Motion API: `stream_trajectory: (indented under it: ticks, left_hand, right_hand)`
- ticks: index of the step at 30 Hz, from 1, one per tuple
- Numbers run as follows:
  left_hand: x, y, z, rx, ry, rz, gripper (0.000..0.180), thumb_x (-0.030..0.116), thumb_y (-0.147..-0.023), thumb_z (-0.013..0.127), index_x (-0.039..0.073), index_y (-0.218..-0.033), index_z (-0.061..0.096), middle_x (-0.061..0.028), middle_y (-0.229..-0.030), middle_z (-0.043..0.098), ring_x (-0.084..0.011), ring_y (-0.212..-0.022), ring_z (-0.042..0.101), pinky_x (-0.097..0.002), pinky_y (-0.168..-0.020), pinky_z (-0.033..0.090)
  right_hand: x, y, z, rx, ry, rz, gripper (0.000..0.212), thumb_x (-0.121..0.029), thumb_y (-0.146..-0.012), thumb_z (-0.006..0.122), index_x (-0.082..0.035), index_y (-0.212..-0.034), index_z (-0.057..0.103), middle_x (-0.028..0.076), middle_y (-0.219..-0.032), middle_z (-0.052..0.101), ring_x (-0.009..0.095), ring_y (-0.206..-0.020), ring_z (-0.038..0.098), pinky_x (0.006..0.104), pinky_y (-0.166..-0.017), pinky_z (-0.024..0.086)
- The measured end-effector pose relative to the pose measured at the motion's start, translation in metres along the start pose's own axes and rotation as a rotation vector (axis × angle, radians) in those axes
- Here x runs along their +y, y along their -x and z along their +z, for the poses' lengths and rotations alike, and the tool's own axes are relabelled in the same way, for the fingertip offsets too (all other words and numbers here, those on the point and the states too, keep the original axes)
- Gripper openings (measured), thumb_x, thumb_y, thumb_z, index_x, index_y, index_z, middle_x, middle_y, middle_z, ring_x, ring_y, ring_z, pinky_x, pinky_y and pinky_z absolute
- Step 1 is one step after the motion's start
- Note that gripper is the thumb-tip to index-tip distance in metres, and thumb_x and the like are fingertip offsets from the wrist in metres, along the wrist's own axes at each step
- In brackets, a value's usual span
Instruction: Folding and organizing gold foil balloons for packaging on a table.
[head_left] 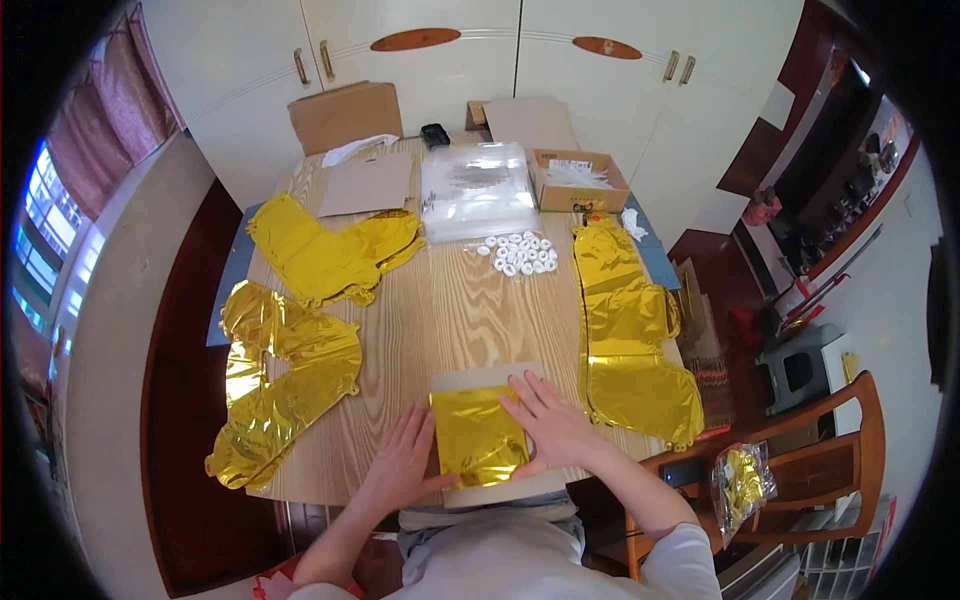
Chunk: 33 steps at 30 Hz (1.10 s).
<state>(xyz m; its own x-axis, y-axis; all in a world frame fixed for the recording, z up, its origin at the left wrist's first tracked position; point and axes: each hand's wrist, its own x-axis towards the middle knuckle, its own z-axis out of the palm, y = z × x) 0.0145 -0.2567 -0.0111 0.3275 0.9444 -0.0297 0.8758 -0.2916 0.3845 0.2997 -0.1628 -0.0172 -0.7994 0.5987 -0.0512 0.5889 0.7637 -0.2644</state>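
Step in hand: flattening a folded gold foil balloon [480, 435] on a card sheet [497, 488] at near edge of the wooden table [440, 320].
Left hand [402, 462]: open, fingers spread, palm down; fingertips at left edge of the foil, rest on the table. Grips nothing.
Right hand [548, 418]: open and flat, pressing on right side of the foil and card. Holds nothing.
Foil position: centred on card, between both hands, just in front of the person's body.
Doing it well (judgement): press w/ flat palms, not nails; foil creases and tears easily. Smooth from middle outwards to push air out. Keep edges square to card so the fold sits inside its outline. Hold one side down while the other hand slides.
Count, unfolded gold balloons on table: 3 groups – far left [330, 255], near left [275, 385], right strip [630, 335]; no. of pieces per group can't be told, they overlap.
Count, folded foil: 1.
Count, white rings [518, 253]: approx. 15–20, heaped, exact no. unclear.
Count, clear bag stack [475, 190]: 1 stack.
Count, open cardboard box [578, 180]: 1.
Count, flat card pieces at far end [366, 185]: 1 clear.
Count, bagged gold item on chair [740, 485]: 1.
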Motion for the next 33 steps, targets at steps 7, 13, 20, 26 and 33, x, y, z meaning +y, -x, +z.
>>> stream_trajectory:
  ticks: [7, 13, 20, 26, 33]
  left_hand:
    - [0.026, 0.114, 0.016, -0.194, 0.622, -0.607, 0.042, 0.029, -0.09, 0.069, -0.005, -0.114, 0.063, -0.0125, -0.089, 0.071, -0.0252, -0.079, 0.069, -0.0338, -0.071, 0.056]
    - [0.02, 0.123, 0.074, 0.131, 1.771, -0.886, 0.028, 0.01, -0.096, 0.06, -0.006, -0.119, 0.061, -0.0106, -0.111, 0.067, -0.0175, -0.093, 0.066, -0.0296, -0.08, 0.055]
    - [0.014, 0.126, 0.095, 0.131, 1.652, -0.754, 0.026, 0.011, -0.094, 0.064, -0.004, -0.115, 0.065, -0.0043, -0.1, 0.068, -0.0112, -0.085, 0.062, -0.0248, -0.075, 0.05]
    - [0.012, 0.134, 0.078, 0.254, 1.587, -0.73, 0.031, 0.002, -0.092, 0.061, -0.006, -0.122, 0.06, -0.0087, -0.119, 0.066, -0.0167, -0.106, 0.062, -0.0327, -0.094, 0.048]
    - [0.007, 0.103, 0.044, 0.445, 1.582, -0.751, 0.03, 0.0, -0.092, 0.06, -0.006, -0.121, 0.06, -0.0097, -0.119, 0.066, -0.018, -0.106, 0.063, -0.0339, -0.094, 0.049]
  right_hand:
    - [-0.028, -0.021, 0.007, -0.021, -0.048, -0.231, 0.12, -0.07, -0.058, 0.075, -0.003, -0.148, 0.034, 0.024, -0.156, 0.026, 0.043, -0.145, 0.021, 0.0501, -0.119, 0.019]
    - [-0.05, -0.05, 0.018, -0.048, -0.042, -0.438, 0.129, -0.073, -0.047, 0.076, -0.004, -0.147, 0.036, 0.022, -0.155, 0.029, 0.039, -0.146, 0.023, 0.049, -0.119, 0.018]
    - [-0.029, -0.069, -0.001, -0.249, 0.061, -0.625, 0.121, -0.07, -0.061, 0.074, -0.003, -0.151, 0.028, 0.021, -0.157, 0.027, 0.04, -0.146, 0.022, 0.0509, -0.119, 0.019]
    - [0.068, -0.188, -0.05, 0.02, -0.358, -0.396, 0.079, -0.051, -0.09, 0.061, 0.001, -0.144, 0.039, 0.024, -0.152, 0.035, 0.039, -0.138, 0.037, 0.0462, -0.114, 0.031]
    - [0.213, -0.317, -0.092, 0.297, 0.003, 0.172, 0.083, -0.057, -0.086, 0.061, -0.003, -0.146, 0.039, 0.021, -0.155, 0.031, 0.036, -0.142, 0.032, 0.0467, -0.117, 0.027]
